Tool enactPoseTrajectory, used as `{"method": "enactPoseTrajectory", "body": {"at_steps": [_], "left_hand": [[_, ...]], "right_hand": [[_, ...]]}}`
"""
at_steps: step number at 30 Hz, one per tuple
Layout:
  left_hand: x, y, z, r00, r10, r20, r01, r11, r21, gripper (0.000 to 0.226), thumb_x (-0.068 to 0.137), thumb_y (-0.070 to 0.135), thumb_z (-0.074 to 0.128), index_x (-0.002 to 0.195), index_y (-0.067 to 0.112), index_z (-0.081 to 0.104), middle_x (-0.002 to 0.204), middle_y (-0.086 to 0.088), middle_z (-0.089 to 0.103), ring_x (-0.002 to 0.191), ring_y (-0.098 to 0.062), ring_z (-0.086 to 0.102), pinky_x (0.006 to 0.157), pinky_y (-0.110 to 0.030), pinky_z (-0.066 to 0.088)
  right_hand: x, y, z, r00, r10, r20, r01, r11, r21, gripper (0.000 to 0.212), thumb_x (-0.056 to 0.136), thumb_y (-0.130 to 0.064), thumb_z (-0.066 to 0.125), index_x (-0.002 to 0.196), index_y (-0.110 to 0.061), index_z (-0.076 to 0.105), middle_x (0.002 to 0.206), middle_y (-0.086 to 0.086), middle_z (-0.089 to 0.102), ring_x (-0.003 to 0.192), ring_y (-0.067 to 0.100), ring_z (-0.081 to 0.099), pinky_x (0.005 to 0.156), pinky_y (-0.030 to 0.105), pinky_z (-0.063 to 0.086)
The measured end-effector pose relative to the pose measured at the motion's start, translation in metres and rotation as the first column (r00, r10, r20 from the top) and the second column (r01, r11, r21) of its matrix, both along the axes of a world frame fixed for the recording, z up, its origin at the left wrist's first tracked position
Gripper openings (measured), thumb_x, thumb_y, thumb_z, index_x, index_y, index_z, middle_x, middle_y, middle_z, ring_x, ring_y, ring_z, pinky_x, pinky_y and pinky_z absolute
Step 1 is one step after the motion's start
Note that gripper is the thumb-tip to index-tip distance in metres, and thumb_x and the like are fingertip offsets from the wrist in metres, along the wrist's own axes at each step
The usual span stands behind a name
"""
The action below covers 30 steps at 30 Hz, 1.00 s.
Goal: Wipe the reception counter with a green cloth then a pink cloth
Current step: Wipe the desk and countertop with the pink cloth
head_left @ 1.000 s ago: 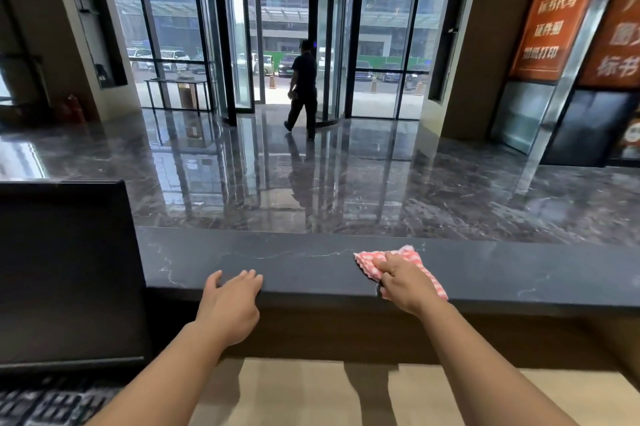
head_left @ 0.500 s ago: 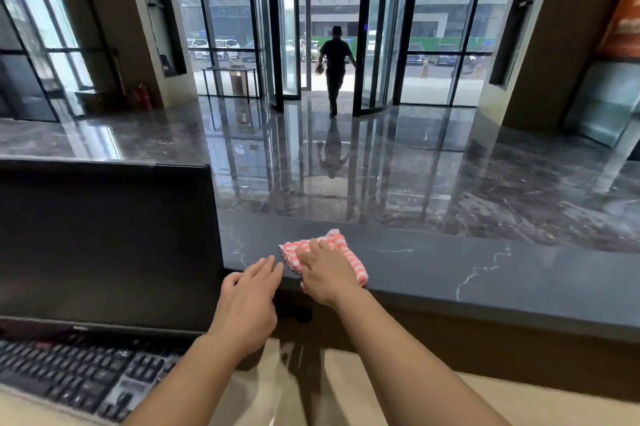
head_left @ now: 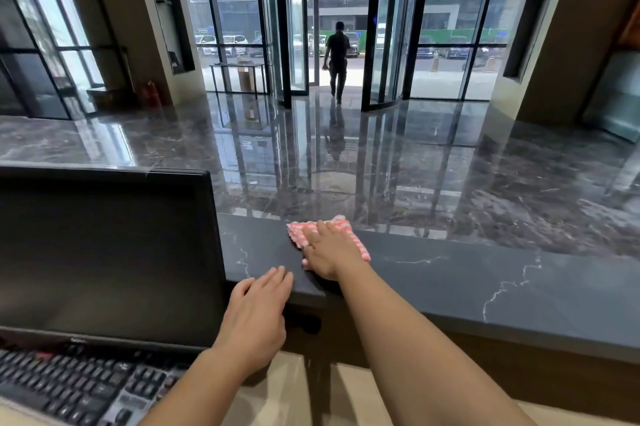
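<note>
A pink and white striped cloth (head_left: pixel 341 225) lies flat on the dark marble reception counter (head_left: pixel 485 273), near its far edge. My right hand (head_left: pixel 327 250) presses down on the cloth with fingers spread, covering most of it. At the counter's near edge rests my left hand (head_left: pixel 256 311), palm down, fingers together, holding nothing. No green cloth is in view.
A black monitor (head_left: pixel 104 252) stands at the left, close to my left hand, with a keyboard (head_left: pixel 76 387) below it on the lower beige desk (head_left: pixel 287 391). Beyond the counter is a glossy marble lobby floor; a person (head_left: pixel 337 58) walks out through the glass revolving door.
My right hand has slid the pink cloth leftward along the counter toward the monitor. My left hand stays on the near edge. The person in the lobby has walked farther out.
</note>
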<state>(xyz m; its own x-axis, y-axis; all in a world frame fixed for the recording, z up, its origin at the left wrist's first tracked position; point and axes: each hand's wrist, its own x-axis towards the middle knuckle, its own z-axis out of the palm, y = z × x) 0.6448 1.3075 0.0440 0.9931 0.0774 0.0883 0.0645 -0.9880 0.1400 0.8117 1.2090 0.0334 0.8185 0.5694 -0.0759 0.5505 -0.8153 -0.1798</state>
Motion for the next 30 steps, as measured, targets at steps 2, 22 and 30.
{"method": "enactPoseTrajectory", "body": {"at_steps": [2, 22, 30], "left_hand": [[0.003, -0.006, 0.002, 1.0, -0.008, -0.003, 0.008, 1.0, 0.013, 0.067, 0.096, 0.013, 0.04, 0.155, 0.027, 0.011, 0.162, 0.009, 0.007, 0.148, -0.007, 0.003, 0.118, -0.03, 0.003], [0.019, -0.054, 0.004, 0.996, -0.085, 0.042, 0.088, 0.993, -0.082, 0.066, 0.091, 0.003, 0.038, 0.152, 0.025, 0.022, 0.159, 0.006, 0.024, 0.146, -0.007, 0.016, 0.117, -0.033, 0.005], [-0.013, -0.016, -0.018, 0.986, 0.053, 0.16, -0.017, 0.976, -0.217, 0.064, 0.092, 0.006, 0.043, 0.151, 0.026, 0.028, 0.157, 0.009, 0.026, 0.145, -0.005, 0.018, 0.115, -0.031, 0.014]], "right_hand": [[0.008, -0.025, -0.002, 0.998, -0.068, 0.002, 0.068, 0.998, -0.011, 0.063, 0.102, -0.039, 0.033, 0.156, -0.019, 0.008, 0.163, 0.012, 0.001, 0.15, 0.027, 0.001, 0.121, 0.041, 0.003], [-0.013, -0.196, -0.006, 0.897, -0.442, 0.025, 0.442, 0.897, -0.016, 0.06, 0.101, -0.035, 0.03, 0.156, -0.021, 0.01, 0.163, 0.01, 0.001, 0.15, 0.028, 0.003, 0.121, 0.046, 0.005], [-0.053, -0.052, 0.004, 0.993, -0.113, 0.018, 0.114, 0.992, -0.052, 0.059, 0.096, -0.036, 0.051, 0.147, -0.01, 0.035, 0.159, 0.019, 0.015, 0.148, 0.035, 0.008, 0.119, 0.048, 0.011]]}}
